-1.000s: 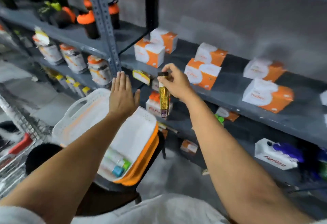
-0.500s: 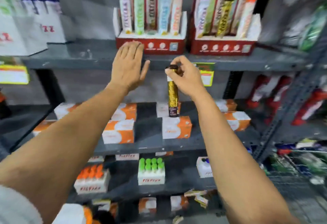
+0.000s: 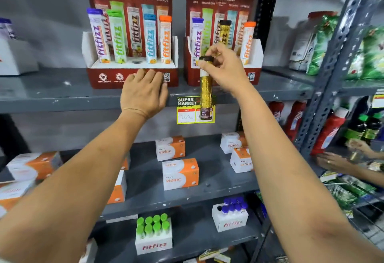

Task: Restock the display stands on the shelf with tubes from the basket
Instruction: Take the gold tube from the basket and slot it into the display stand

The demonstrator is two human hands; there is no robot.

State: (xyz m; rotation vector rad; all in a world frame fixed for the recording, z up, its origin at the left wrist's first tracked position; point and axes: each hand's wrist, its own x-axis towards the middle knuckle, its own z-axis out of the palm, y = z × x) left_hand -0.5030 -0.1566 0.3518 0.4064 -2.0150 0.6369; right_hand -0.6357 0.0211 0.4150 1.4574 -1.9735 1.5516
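Your right hand [image 3: 223, 66] pinches a gold tube [image 3: 205, 90] by its cap, hanging it upright, right of the left stand [image 3: 133, 75], which your flat, empty left hand [image 3: 144, 92] steadies.

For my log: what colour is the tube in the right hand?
Gold foil tube, black cap; head view.

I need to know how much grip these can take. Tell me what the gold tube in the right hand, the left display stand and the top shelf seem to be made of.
Gold tube: glossy, crinkled metallic foil wrap and a black cap, likely plastic.
Left display stand: printed cardboard, judging by its folded white side flaps; matte.
Top shelf: grey painted metal, with chipped paint on its front edge.
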